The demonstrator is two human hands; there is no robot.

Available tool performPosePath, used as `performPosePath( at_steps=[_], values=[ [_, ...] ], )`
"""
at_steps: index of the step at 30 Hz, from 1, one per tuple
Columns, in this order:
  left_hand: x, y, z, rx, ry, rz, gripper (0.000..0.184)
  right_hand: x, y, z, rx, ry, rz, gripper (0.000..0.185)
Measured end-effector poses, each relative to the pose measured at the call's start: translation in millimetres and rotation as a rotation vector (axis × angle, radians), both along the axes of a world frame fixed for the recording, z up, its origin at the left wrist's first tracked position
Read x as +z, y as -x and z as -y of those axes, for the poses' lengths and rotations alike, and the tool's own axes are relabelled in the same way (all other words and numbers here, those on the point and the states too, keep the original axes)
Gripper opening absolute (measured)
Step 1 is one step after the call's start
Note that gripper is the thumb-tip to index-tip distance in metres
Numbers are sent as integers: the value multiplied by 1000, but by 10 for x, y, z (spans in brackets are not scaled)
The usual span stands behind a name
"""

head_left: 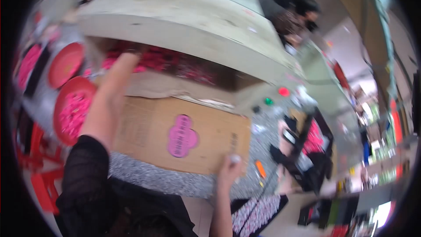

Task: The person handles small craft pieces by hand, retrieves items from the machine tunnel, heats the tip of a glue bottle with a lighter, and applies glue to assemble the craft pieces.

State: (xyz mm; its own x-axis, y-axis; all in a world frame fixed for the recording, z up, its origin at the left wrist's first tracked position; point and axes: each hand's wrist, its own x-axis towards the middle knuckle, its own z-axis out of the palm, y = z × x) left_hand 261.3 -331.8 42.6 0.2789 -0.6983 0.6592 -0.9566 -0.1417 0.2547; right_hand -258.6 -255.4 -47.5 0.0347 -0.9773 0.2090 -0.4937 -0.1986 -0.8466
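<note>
My left arm stretches into a large pale box-like bin [175,28] that holds many small pink pieces [164,59]. Only the back of my left hand [131,54] shows at the bin's opening; its fingers are blurred and hidden among the pieces. Below the opening lies a flat cardboard sheet [140,123] with a pink cloud-shaped label [182,136] and some print. Near its right front corner, my right hand [229,171] is closed around a small white object [235,158], too blurred to name.
At the left stand a red bowl of pink pieces [73,115] and another red bowl [66,65]. An orange-handled tool [260,169], a green item [268,101] and a red item [283,91] lie right of the cardboard. Beyond is a black bag [322,162]. Other people are at the back.
</note>
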Motion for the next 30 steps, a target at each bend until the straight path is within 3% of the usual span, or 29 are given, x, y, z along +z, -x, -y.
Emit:
performPosePath(
  at_steps=[6, 10, 11, 14, 17, 19, 22, 25, 28, 30],
  values=[
    [-149, 310, 162, -106, -223, 67, 31, 106, -77, -69, 27, 62, 151, 18],
    [-19, 719, 227, -191, 15, 225, 24, 154, -116, -63, 2, 77, 134, 18],
    [-32, 737, 272, -88, -254, 151, 33, 136, -122, -54, 8, 92, 140, 19],
    [-416, 596, 697, -222, -234, 40, 34, 110, -123, -56, -46, 77, 204, 18],
    [81, 1223, 335, -356, -382, -128, 52, 100, -63, -48, -101, 57, -32, 19],
    [114, 1331, 315, -301, -781, -47, 62, 137, -70, -33, -107, 98, -61, 19],
    [50, 1476, 288, -214, -711, 83, 60, 194, -114, -48, -100, 137, -80, 18],
    [-146, 1432, 457, -263, -608, -19, 62, 234, -110, -59, -89, 166, -106, 19],
    [-133, 1595, 532, -184, -505, 78, 60, 211, -100, -42, -88, 195, -124, 21],
    [-70, 1675, 588, -197, -614, 67, 56, 209, -95, -48, -81, 208, -123, 21]
  ],
)
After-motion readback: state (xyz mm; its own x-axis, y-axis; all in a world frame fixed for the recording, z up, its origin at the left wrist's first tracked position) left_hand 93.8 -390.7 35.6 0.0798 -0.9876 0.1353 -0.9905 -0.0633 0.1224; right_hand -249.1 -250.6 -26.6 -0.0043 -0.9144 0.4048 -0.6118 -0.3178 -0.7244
